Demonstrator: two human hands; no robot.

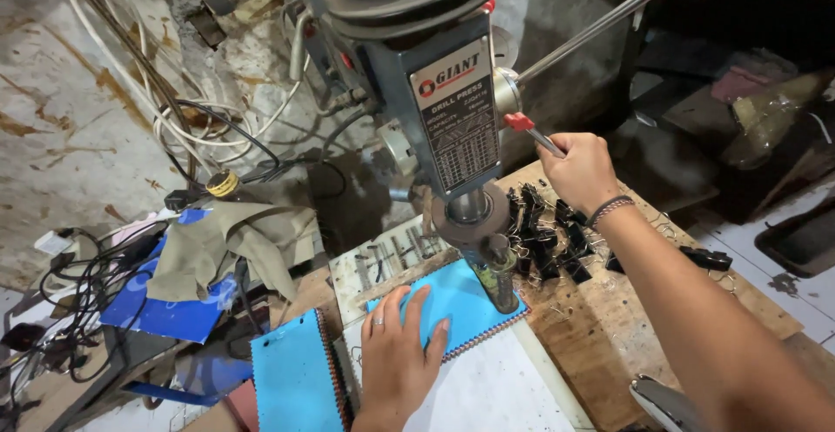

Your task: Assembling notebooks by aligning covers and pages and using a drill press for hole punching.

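Left of the drill press [452,110]: second blue pad [296,380] lying spare. Left hand [396,354] pressing flat, fingers spread, on blue booklet [461,301] beneath the bit [500,284]. Bit touching cover; judging drilling just starting. Right hand [578,171] gripping red-tipped feed lever [535,134], closed. Binder clips [548,232] lying beside the press, on the worktop [591,345].

Your wooden surface [600,354] carries a white board [496,388] w/ a blue fabric swatch [461,297] on it, centre. Black binder clips [548,232] piled far right of that. Second blue swatch [291,380] near left; olive cloth [226,241] over blue sheets [165,314], far left.
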